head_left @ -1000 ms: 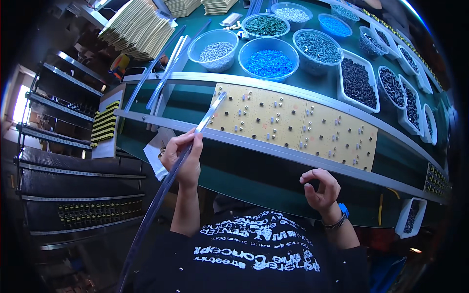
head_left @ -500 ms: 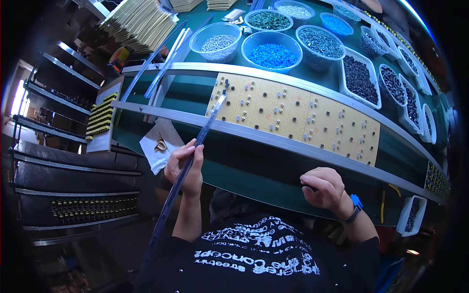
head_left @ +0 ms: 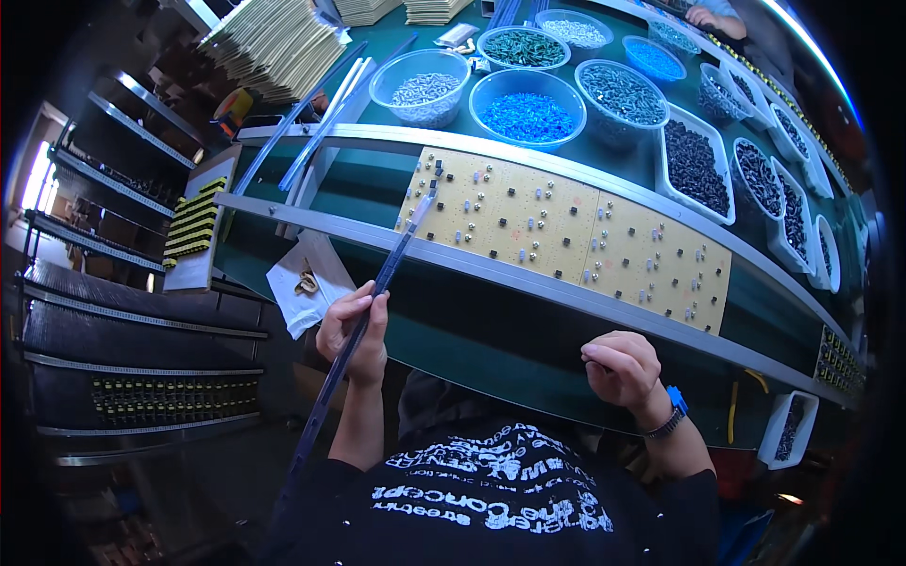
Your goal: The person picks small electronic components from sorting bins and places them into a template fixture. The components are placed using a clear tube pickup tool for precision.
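My left hand (head_left: 353, 330) is closed round a long, narrow clear plastic component tube (head_left: 357, 338) with dark parts inside. The tube slants up from my lower left, and its far tip is over the left end of a yellow circuit board panel (head_left: 510, 212). Small black, grey and shiny round components stand in groups on this panel, which lies between two metal rails. To the right, my right hand (head_left: 625, 368) is held off the near rail, with its fingers curled and pinched; whatever is in them, if anything, is hidden.
Round bowls of silver (head_left: 425, 94), blue (head_left: 528, 115) and dark green parts (head_left: 621, 92) stand behind the far rail (head_left: 585, 160). White trays of black parts (head_left: 696, 165) curve along the right. Stacked boards (head_left: 274, 47) and racks (head_left: 142, 330) are at left. Another person's arm (head_left: 715, 19) shows far right.
My right hand has shifted slightly down, with its fingers still curled. The tube's tip stays over the panel's left end. Another person's arm has come into view at the far right.
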`<act>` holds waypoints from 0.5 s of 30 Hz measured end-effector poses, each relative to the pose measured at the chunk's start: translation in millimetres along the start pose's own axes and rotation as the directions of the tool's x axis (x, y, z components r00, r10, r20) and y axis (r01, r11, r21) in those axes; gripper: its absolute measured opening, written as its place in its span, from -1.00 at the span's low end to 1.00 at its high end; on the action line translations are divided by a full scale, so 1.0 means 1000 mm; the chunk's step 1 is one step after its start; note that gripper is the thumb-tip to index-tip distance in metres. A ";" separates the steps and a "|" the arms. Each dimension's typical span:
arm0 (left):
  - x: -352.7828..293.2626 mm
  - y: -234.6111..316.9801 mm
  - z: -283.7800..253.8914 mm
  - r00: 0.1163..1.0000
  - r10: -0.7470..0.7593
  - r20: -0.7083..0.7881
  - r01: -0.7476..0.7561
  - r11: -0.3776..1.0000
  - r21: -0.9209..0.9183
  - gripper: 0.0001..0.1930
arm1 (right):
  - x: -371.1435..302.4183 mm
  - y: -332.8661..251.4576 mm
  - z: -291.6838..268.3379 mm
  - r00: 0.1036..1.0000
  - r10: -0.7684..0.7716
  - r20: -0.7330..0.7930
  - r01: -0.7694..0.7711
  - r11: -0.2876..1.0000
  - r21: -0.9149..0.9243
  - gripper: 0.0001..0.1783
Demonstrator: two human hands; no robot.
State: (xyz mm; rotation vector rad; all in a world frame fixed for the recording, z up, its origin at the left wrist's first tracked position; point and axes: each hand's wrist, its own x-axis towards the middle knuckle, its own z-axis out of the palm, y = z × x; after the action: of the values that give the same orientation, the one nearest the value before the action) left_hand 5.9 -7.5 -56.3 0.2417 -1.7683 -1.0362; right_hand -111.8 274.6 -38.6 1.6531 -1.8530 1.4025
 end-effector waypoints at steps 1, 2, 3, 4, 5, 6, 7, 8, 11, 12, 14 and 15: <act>0.000 0.001 -0.001 1.000 0.002 -0.009 -0.003 1.000 -0.012 -0.85 | 0.000 0.000 0.000 1.000 0.003 -0.002 -0.003 1.000 -0.004 -0.70; 0.000 0.001 0.000 1.000 0.005 -0.018 -0.005 1.000 -0.025 -0.85 | -0.001 0.000 0.000 1.000 0.006 -0.004 -0.006 1.000 -0.008 -0.71; 0.001 0.003 0.001 1.000 0.005 -0.018 -0.006 1.000 -0.024 -0.85 | -0.001 0.000 0.000 1.000 0.008 -0.006 -0.008 1.000 -0.008 -0.71; 0.002 0.005 0.004 1.000 0.001 -0.010 -0.002 0.998 -0.056 -0.85 | -0.001 0.000 0.000 1.000 0.010 -0.009 -0.010 1.000 -0.008 -0.71; 0.004 0.008 0.008 1.000 -0.002 -0.002 0.002 0.996 -0.088 -0.85 | -0.001 0.000 0.000 1.000 0.012 -0.012 -0.013 1.000 -0.009 -0.72; 0.006 0.010 0.013 1.000 -0.006 0.007 0.007 0.993 -0.120 -0.85 | -0.001 0.000 0.000 1.000 0.015 -0.015 -0.015 1.000 -0.011 -0.72; 0.007 0.010 0.018 1.000 -0.009 0.016 0.011 0.988 -0.153 -0.84 | -0.002 -0.001 0.000 1.000 0.018 -0.019 -0.019 1.000 -0.013 -0.72; 0.008 0.010 0.026 0.999 -0.007 0.041 0.014 0.985 -0.172 -0.84 | -0.002 -0.002 0.000 1.000 0.018 -0.019 -0.019 1.000 -0.015 -0.72; 0.017 0.011 0.052 0.996 0.006 0.090 0.006 0.991 -0.133 -0.84 | -0.002 -0.002 0.001 1.000 0.020 -0.023 -0.021 1.000 -0.019 -0.73; 0.020 0.014 0.057 0.993 0.014 0.114 -0.006 0.997 -0.073 -0.85 | -0.001 -0.001 0.002 0.999 0.021 -0.025 -0.021 1.000 -0.018 -0.73; 0.026 0.025 0.064 0.984 -0.060 0.170 0.070 0.996 -0.049 -0.86 | -0.003 -0.002 0.000 0.999 0.028 -0.028 -0.028 0.999 -0.028 -0.73; 0.027 0.028 0.065 0.982 -0.059 0.179 0.069 0.996 -0.053 -0.86 | -0.003 -0.002 -0.001 0.999 0.027 -0.024 -0.028 0.999 -0.027 -0.74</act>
State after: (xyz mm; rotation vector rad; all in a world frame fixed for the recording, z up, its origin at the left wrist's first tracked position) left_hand -53.1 28.2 -24.5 0.1743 -1.8967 -1.1851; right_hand -109.3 277.5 -39.3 1.5973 -1.8804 1.3949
